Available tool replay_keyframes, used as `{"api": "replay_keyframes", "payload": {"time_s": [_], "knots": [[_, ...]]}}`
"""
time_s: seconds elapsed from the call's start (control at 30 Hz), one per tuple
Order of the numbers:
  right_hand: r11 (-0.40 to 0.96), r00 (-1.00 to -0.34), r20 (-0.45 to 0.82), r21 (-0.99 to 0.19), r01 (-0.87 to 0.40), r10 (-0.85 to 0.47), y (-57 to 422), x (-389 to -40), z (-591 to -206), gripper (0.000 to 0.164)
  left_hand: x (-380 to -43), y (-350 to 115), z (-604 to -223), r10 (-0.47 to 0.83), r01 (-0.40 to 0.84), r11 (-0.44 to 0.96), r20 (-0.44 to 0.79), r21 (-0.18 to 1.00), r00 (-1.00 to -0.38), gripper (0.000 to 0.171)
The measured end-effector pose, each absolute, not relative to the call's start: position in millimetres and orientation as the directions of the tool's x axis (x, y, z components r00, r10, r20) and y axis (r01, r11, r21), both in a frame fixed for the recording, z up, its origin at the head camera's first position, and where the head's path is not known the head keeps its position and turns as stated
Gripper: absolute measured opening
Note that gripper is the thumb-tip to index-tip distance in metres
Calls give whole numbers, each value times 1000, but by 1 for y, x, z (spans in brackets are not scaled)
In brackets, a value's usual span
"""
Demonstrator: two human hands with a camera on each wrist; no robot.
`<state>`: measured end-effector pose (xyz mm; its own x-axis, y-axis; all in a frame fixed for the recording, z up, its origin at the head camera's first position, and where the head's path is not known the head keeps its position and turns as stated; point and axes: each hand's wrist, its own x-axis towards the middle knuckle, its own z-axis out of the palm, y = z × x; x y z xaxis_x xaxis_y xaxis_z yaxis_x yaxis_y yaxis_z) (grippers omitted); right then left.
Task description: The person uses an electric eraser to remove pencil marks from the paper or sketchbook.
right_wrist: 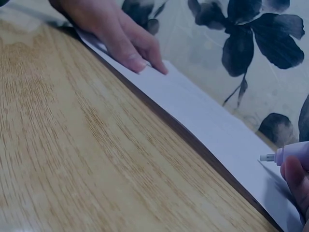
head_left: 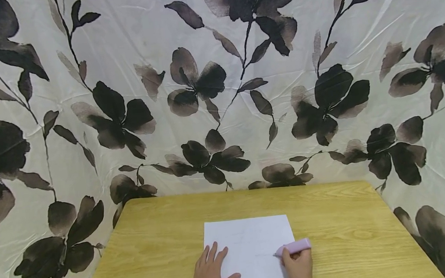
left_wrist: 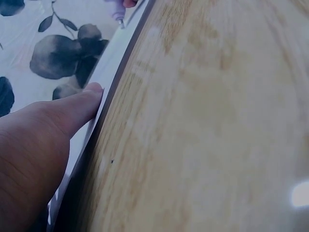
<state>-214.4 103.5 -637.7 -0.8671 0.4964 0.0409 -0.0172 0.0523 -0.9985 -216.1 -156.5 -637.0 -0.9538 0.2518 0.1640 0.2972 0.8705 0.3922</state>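
A white sheet of paper [head_left: 251, 238] with faint lines on it lies on the wooden table. My left hand [head_left: 212, 274] rests spread over the sheet's left side, thumb toward its middle. In the left wrist view the thumb [left_wrist: 79, 106] presses near the paper's front edge. My right hand [head_left: 299, 267] grips a thick lavender pen-shaped tool [head_left: 298, 246] over the right part of the sheet. The tool tapers to a narrow silvery tip [right_wrist: 267, 157], which points left, right at the paper beside a short faint line.
The yellowish wooden table [head_left: 152, 242] extends to both sides of the sheet and behind it. A pale cloth [head_left: 150, 39] with dark printed flowers hangs beyond the table's back and sides. The paper's near edge lies close to the table's front edge.
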Motion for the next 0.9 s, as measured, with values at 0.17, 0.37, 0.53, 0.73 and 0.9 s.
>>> {"api": "replay_keyframes", "payload": {"time_s": [0.17, 0.37, 0.53, 0.73, 0.9], "knots": [[93, -872, 40, -996, 6, 488, 103, -214, -637, 31, -215, -157, -634, 246, 291, 870, 161, 397, -956, 83], [84, -875, 36, -996, 5, 483, 102, -214, -640, 29, -214, -157, -633, 250, 289, 873, 149, 393, -957, 83], [-1, -851, 7, -1000, -9, 526, 105, -217, -641, 26, -216, -156, -636, 244, 280, 874, 140, 398, -960, 84], [-14, -851, -6, -1000, -2, 525, 106, -217, -639, 27, -216, -156, -638, 246, 280, 874, 135, 397, -960, 84], [5, -861, 8, -1000, -6, 508, 105, -216, -639, 29, -213, -156, -635, 240, 278, 867, 142, 413, -960, 83]]}}
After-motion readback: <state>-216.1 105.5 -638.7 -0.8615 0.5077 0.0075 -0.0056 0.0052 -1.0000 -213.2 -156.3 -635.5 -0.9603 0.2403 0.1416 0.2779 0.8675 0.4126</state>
